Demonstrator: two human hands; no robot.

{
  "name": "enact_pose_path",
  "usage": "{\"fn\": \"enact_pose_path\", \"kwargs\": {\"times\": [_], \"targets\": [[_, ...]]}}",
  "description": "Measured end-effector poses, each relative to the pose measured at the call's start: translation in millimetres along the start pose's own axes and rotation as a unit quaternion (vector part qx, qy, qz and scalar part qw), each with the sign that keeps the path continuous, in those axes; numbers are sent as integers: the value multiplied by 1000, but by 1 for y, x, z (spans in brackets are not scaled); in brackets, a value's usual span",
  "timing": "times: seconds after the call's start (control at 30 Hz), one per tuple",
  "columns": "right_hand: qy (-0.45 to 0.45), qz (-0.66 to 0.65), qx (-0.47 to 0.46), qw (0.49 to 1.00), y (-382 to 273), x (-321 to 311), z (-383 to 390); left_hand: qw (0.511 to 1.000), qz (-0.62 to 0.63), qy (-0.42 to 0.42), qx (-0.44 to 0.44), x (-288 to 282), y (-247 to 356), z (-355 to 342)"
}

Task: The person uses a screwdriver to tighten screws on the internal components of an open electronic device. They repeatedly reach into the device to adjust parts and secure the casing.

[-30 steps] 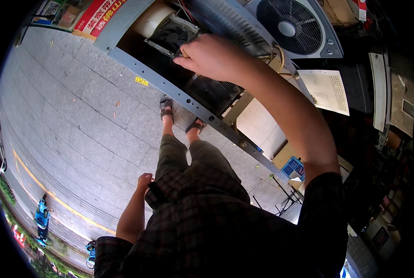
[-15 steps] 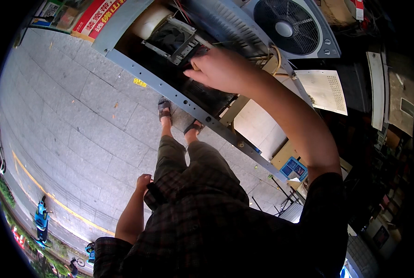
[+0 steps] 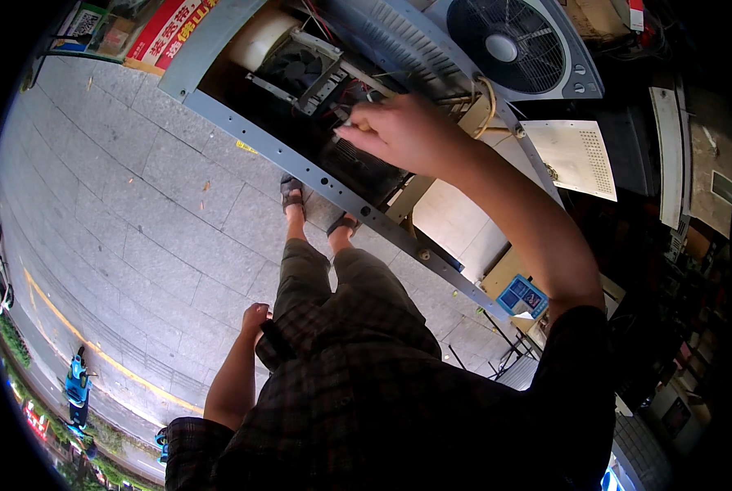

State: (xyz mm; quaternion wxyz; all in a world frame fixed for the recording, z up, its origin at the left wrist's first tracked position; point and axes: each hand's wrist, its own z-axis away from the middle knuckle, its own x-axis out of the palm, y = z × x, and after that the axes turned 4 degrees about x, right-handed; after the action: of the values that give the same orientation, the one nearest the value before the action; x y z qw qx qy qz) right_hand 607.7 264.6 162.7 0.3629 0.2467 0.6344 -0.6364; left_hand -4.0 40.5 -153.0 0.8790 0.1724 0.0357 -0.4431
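Observation:
My right hand [image 3: 395, 135] reaches into an opened metal appliance cabinet [image 3: 255, 143], fingers pinched together. A small, thin piece shows at its fingertips, too small and dark to name. Close by, inside the cabinet, are a small black fan [image 3: 302, 67] in a metal bracket [image 3: 321, 90], a white cylinder [image 3: 264, 39], thin wires and a dark finned block [image 3: 354, 155]. My left hand [image 3: 254, 317] hangs beside my hip with its fingers curled. A black object [image 3: 276, 337] lies against it, its kind unclear.
Behind the cabinet stands a grey box fan [image 3: 505, 49]. Right of it are a perforated cream panel [image 3: 575, 159] and a blue device [image 3: 521, 296]. Paving [image 3: 169, 221] lies under my feet, with a blue scooter [image 3: 77, 385] far left.
My right hand has drawn back slightly to the right and down, uncovering more wires beside the small fan. My left hand stays by my hip.

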Motion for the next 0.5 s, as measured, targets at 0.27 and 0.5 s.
{"fn": "enact_pose_path", "kwargs": {"times": [0.27,0.5], "targets": [[20,-5,-7,1000,4,-1,5,998,53,-15,-17,-1,34,14],[-56,23,-3,998,5,-11,18,1000,3,-16,18,-3,13,10]]}}
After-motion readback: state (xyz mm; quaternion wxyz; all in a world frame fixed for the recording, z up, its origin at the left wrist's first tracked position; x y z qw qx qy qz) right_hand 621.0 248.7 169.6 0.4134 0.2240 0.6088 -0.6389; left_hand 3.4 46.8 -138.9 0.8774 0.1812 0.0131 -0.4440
